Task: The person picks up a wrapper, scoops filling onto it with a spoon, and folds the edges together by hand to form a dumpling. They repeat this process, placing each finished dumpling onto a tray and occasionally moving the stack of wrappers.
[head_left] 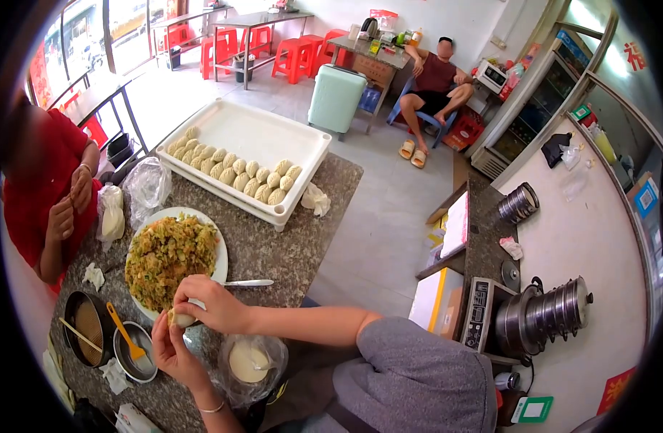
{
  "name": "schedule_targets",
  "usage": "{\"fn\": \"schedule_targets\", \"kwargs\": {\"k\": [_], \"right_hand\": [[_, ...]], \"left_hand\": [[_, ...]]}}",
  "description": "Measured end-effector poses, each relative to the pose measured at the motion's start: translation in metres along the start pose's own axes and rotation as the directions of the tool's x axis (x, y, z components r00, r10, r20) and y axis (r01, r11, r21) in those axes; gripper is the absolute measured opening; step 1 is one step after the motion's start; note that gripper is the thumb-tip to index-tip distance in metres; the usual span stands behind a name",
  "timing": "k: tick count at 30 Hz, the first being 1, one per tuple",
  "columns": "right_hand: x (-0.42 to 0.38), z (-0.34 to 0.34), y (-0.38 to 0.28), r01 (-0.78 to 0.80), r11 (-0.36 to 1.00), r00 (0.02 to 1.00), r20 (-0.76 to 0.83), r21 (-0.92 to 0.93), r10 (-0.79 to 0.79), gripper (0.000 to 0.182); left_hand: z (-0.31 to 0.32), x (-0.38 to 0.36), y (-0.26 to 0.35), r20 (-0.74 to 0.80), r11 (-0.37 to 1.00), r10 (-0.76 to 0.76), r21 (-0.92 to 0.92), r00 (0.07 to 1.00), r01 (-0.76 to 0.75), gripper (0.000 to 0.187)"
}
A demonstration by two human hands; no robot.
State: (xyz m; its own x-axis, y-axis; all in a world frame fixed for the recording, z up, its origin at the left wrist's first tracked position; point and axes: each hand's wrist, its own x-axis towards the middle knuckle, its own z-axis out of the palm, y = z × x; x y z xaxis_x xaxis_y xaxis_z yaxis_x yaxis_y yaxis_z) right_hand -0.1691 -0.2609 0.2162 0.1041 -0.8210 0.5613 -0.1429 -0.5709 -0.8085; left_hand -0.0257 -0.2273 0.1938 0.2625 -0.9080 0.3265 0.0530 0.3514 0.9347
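Observation:
Between my two hands is a small pale dumpling (188, 309), just over the near edge of the filling plate. My left hand (178, 355), with a bracelet on its wrist, supports the dumpling from below with curled fingers. My right hand (214, 306) pinches its top edge, partly hiding it. Under and beyond them, chopped vegetable filling (169, 261) is heaped on a white plate (222, 249), with a metal utensil handle (249, 283) at its right. Close to my right forearm is pale dough (248, 362) in a plastic bag. A white tray (230, 124) holds rows of pleated dumplings (237, 173).
A dark pan (73, 310) and a metal bowl (145, 372) with a yellow spatula (133, 348) stand at left. A person in red (46, 173) sits across the table; another (439, 83) sits farther back. Stacked steamers (555, 310) stand at right.

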Motion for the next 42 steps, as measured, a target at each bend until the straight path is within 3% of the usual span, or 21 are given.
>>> {"fn": "schedule_targets", "kwargs": {"k": [3,5,7,10,11,13,17,20,23,25,29,32,34,37,40,42], "right_hand": [[-0.003,0.005,0.006,0.021,1.0,0.999,-0.048,0.003,-0.021,0.012],[-0.002,0.004,0.002,-0.045,0.998,0.999,-0.025,0.04,0.046,0.013],[-0.003,0.003,0.0,-0.001,0.999,1.0,0.001,-0.037,0.001,0.012],[-0.002,0.006,0.005,-0.069,0.997,0.998,0.006,-0.041,0.07,0.013],[0.001,0.008,0.007,-0.071,0.997,0.997,0.025,-0.024,0.072,0.013],[0.007,0.008,0.009,-0.195,0.981,0.978,0.077,0.019,0.193,0.015],[0.018,-0.018,-0.001,-0.273,0.961,0.928,0.254,-0.038,0.273,0.016],[0.021,-0.019,0.0,-0.176,0.982,0.918,0.35,-0.067,0.188,0.012],[0.018,-0.015,0.001,-0.146,0.984,0.943,0.289,-0.098,0.168,0.011],[0.016,-0.012,0.0,-0.034,0.989,0.971,0.23,-0.141,0.066,0.01],[0.015,-0.011,-0.003,0.033,0.985,0.966,0.26,-0.167,0.011,0.008],[0.011,-0.006,-0.001,0.033,0.988,0.979,0.202,-0.149,-0.002,0.007],[0.007,0.0,-0.002,-0.028,0.994,0.994,0.101,-0.107,0.039,0.008],[0.003,0.005,0.001,-0.093,0.996,0.993,0.07,-0.014,0.093,0.008],[0.001,0.005,0.003,-0.15,0.988,0.988,0.05,0.042,0.148,0.008],[0.002,0.003,0.003,-0.156,0.987,0.985,0.082,0.023,0.154,0.008]], "left_hand": [[-0.008,0.0,0.0,0.045,0.966,0.094,0.236,0.995,-0.102,0.017],[-0.004,-0.002,0.006,0.071,0.943,0.215,0.243,0.974,-0.226,0.016],[-0.006,0.0,0.01,0.118,0.914,0.247,0.302,0.962,-0.272,0.011],[-0.004,0.004,0.01,0.129,0.99,0.067,0.112,0.989,-0.081,0.011],[-0.007,0.007,0.006,0.108,0.989,0.063,0.129,0.992,-0.077,0.011],[-0.012,0.01,-0.004,0.176,0.996,-0.022,-0.077,0.984,0.036,0.013],[-0.007,0.003,0.001,0.201,0.992,-0.005,-0.126,0.98,0.031,0.02],[-0.005,0.002,0.005,0.156,0.987,-0.033,-0.153,0.987,0.057,0.026],[-0.005,0.003,0.003,0.158,0.986,-0.048,-0.149,0.986,0.072,0.029],[-0.005,0.003,-0.001,0.108,0.989,-0.013,-0.147,0.994,0.029,0.026],[-0.006,0.0,0.003,0.071,0.994,-0.008,-0.111,0.997,0.016,0.019],[-0.004,0.0,0.005,0.015,0.995,0.102,-0.023,0.995,-0.102,0.012],[-0.008,0.003,0.001,0.096,0.949,0.243,0.184,0.965,-0.258,0.011],[-0.013,0.005,0.002,0.219,0.9,0.283,0.275,0.934,-0.337,0.011],[-0.006,0.003,0.005,0.122,0.96,0.178,0.196,0.977,-0.199,0.011],[-0.001,0.004,0.013,0.08,0.977,0.175,0.111,0.981,-0.183,0.011]]}}
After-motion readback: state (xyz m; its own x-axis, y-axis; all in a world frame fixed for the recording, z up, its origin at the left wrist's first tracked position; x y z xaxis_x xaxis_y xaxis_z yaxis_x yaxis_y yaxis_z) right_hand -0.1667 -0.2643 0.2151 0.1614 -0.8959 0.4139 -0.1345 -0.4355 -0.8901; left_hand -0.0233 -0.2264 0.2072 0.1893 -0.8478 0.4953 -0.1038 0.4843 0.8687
